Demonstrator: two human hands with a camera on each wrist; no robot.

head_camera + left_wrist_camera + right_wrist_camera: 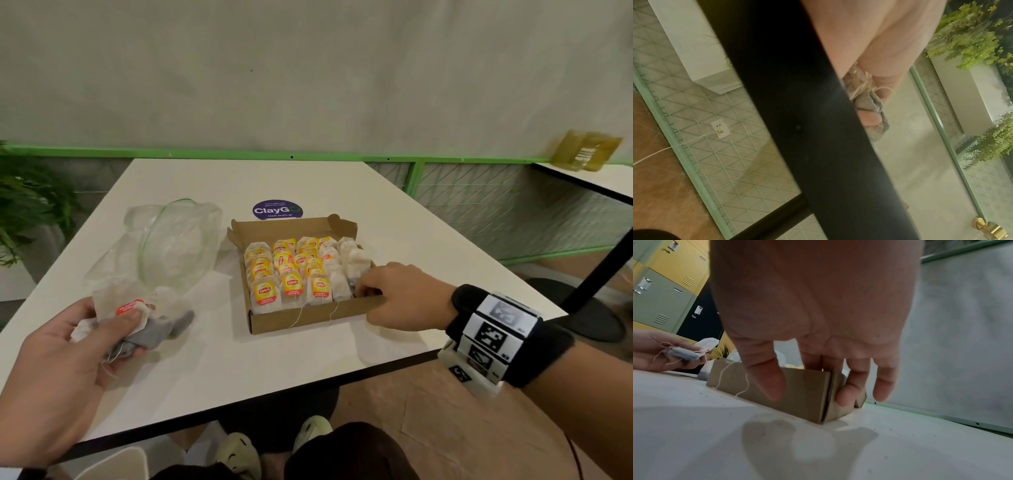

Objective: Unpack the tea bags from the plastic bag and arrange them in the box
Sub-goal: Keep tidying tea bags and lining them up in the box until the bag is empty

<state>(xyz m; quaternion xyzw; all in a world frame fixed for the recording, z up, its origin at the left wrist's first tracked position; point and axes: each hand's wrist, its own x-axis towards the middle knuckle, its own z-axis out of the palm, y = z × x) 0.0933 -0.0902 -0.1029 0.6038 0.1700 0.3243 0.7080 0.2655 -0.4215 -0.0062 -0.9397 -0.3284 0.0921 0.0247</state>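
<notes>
Nearest the viewer, at the left, a small bunch of tea bags (137, 329) is held in the left hand (58, 370), the thumb pressed over a red tag and the fingers curled beneath; loose strings hang from the bunch. At the right, the right hand (404, 298) is laid at the near right corner of the cardboard box (308, 317), with the thumb outside the front wall and the fingertips (363, 286) dipped inside among the bags; whether a bag is pinched there cannot be told. The box is seen open on the white table (274, 359), filled with rows of tea bags (291, 270) bearing yellow tags, two strings trailing over its front wall. Left of the box, the clear plastic bag (164, 246) lies crumpled and open-mouthed. Beyond the box, a purple round sticker (277, 209) is fixed to the table.
</notes>
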